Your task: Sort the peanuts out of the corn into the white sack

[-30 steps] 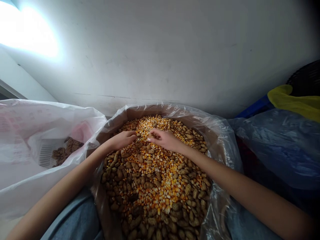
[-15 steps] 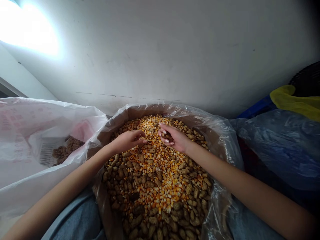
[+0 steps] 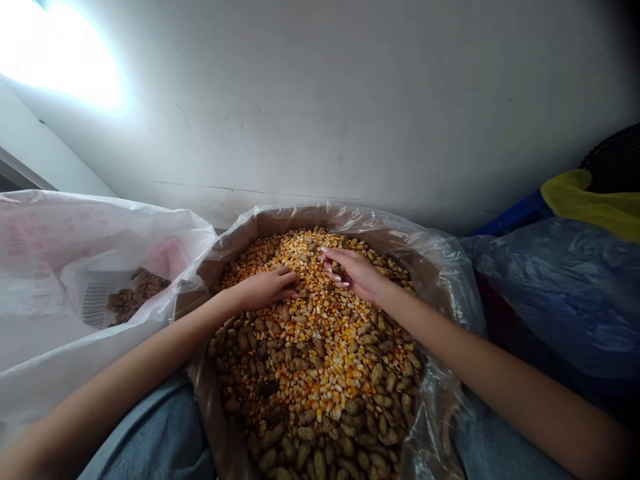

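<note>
Hands apart: left hand (image 3: pixel 265 290) flatter than before, resting on maize kernels (image 3: pixel 325 353), fingers together; right hand (image 3: pixel 356 275) still curled around peanut (image 3: pixel 337 268); mix sits inside plastic-lined carton (image 3: pixel 260 223).

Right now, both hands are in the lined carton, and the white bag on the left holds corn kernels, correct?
No: the white bag on the left holds peanuts in the shell, not corn kernels, as the head view shows. The left hand and right hand are in the lined carton, as you said.

head-worn view, facing forward and down, close over a lined box (image 3: pixel 280 223)
</note>
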Action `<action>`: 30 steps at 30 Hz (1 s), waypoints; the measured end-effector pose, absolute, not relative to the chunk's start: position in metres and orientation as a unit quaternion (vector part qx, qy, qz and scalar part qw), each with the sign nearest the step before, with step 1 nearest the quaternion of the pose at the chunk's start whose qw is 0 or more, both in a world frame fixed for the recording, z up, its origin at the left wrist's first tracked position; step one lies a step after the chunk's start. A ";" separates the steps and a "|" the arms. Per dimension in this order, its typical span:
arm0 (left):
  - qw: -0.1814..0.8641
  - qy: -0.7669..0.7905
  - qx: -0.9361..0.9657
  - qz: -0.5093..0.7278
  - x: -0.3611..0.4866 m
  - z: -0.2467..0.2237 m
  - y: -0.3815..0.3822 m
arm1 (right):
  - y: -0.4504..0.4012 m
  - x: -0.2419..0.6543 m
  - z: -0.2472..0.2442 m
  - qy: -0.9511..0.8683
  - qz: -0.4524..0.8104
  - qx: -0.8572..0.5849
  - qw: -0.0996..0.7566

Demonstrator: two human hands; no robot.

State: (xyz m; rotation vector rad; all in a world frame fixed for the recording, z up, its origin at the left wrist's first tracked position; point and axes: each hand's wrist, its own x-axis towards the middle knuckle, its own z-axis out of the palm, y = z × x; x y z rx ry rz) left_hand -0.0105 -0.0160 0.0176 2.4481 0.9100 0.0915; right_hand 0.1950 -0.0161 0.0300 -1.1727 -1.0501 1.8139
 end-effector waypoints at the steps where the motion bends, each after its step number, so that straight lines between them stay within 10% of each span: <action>1: 0.286 0.338 0.895 0.049 -0.012 0.018 -0.015 | -0.016 0.196 0.030 -0.398 0.707 -0.456 0.367; 12: 0.720 0.376 0.439 0.384 -0.022 0.039 -0.012 | -0.011 0.202 0.030 -0.283 0.774 -0.443 0.353; 18: 0.726 0.392 0.369 0.427 -0.028 0.042 -0.008 | -0.018 0.194 0.030 -0.407 0.738 -0.448 0.298; 26: 0.713 0.424 0.380 0.409 -0.027 0.036 -0.007 | -0.041 0.168 0.034 -0.806 0.302 -0.498 0.106; 30: 0.596 0.470 0.560 0.333 -0.022 0.034 -0.013 | -0.039 0.167 0.031 -0.776 0.358 -0.506 0.116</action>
